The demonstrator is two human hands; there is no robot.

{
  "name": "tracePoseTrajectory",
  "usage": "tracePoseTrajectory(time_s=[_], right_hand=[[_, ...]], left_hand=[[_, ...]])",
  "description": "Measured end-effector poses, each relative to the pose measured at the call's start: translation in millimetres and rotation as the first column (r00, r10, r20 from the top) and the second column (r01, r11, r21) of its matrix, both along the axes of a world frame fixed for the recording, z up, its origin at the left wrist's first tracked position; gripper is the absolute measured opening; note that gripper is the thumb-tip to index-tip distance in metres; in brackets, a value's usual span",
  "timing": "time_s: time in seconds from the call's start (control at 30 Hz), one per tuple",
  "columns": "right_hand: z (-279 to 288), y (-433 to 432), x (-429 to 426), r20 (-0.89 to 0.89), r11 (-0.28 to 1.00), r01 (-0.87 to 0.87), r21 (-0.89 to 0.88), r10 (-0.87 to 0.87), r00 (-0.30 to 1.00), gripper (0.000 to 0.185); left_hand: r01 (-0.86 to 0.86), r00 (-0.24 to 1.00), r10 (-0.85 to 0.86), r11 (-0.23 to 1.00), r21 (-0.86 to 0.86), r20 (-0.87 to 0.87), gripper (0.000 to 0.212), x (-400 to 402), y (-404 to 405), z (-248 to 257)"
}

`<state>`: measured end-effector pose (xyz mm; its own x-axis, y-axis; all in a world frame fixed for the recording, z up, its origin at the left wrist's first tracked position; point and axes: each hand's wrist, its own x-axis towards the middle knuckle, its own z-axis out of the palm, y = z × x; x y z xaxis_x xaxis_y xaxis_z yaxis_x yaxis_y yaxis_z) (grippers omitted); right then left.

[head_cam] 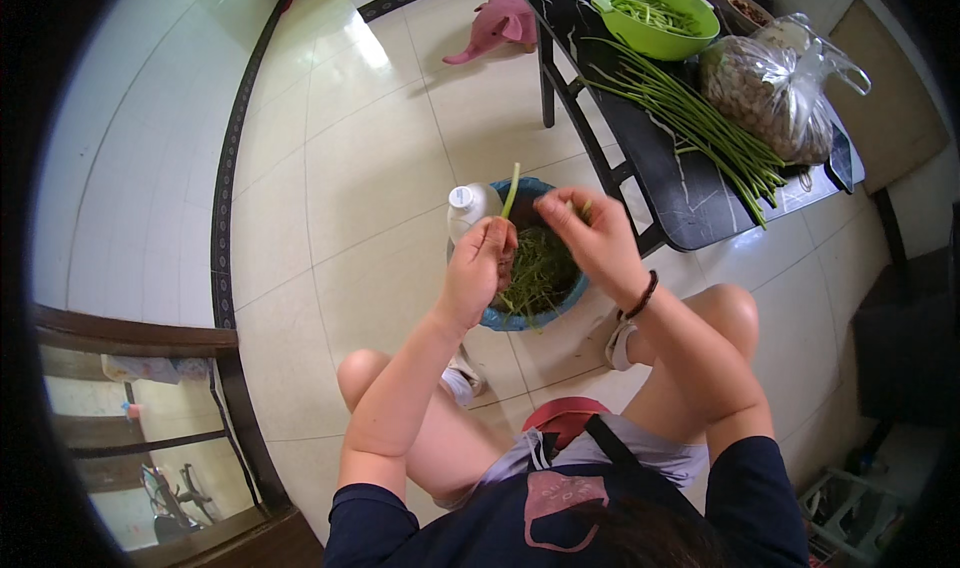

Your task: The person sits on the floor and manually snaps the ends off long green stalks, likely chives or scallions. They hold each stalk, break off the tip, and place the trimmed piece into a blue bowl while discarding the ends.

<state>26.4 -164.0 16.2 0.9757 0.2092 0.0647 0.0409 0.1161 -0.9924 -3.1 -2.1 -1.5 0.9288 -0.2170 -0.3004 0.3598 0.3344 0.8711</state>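
Observation:
My left hand (480, 264) grips a cut green vegetable stem (513, 190), whose pale end points upward. Just to its right, my right hand (596, 238) is curled, with bits of pale green stem (583, 209) showing between its fingers. Both hands are above a bin lined with a blue plastic bag (577, 298). Inside it lies a heap of thin green trimmings (536, 271). A white plastic bottle (469, 209) with a white cap stands against the bin's left side, partly hidden by my left hand.
A black marble-patterned folding table (667, 200) bears long green stems (690, 117), a green basin (611, 24) of cut stems and a knotted plastic bag of brown contents (765, 95). A pink elephant figure (502, 24) stands beyond it. A red seat (562, 412) is beneath me.

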Motion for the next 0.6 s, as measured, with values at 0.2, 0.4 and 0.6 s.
tracePoseTrajectory(time_s=[0.2, 0.4, 0.6], right_hand=[[1.7, -7.7, 13.3, -0.248, 0.992, -0.121, 0.017, 0.122, 0.961, 0.022], [-1.5, -7.9, 9.4, -0.233, 0.984, -0.046, 0.170, 0.086, 0.969, 0.017], [1.7, -20.7, 21.6, -0.240, 0.955, 0.146, 0.259, -0.083, 0.967, 0.016]], left_hand=[[-0.061, 0.902, -0.121, 0.914, 0.402, 0.414, 0.029, -4.8, -13.9, -16.4], [0.097, 0.963, -0.174, 0.937, 0.334, 0.208, 0.031, -7.2, -10.0, -8.5], [0.083, 0.901, -0.258, 0.891, 0.446, 0.349, 0.028, -11.3, -14.3, -17.0]])
